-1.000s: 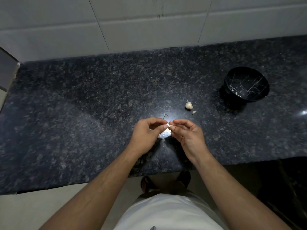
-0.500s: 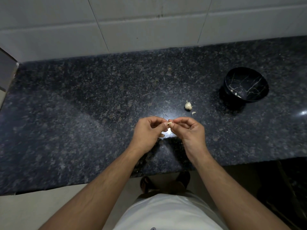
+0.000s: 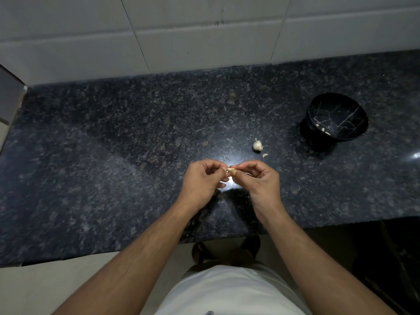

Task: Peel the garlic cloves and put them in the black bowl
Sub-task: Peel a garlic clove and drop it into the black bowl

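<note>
A small pale garlic clove (image 3: 231, 170) is pinched between my left hand (image 3: 203, 178) and my right hand (image 3: 258, 181), just above the middle of the dark granite counter (image 3: 113, 155). Fingertips of both hands meet on the clove and hide most of it. A piece of garlic bulb (image 3: 257, 145) lies on the counter beyond my right hand, with a small loose clove or skin piece (image 3: 265, 156) beside it. The black bowl (image 3: 336, 120) with white veining stands at the right and holds a few pale cloves (image 3: 325, 131).
Thin dark scraps (image 3: 226, 158) lie just beyond my hands. A white tiled wall (image 3: 204, 30) rises behind the counter. The counter's front edge runs just below my wrists, with the floor and my feet under it.
Both hands have risen slightly and worked at the clove between the fingertips; the clove has turned a little. Bowl and bulb have stayed put.
</note>
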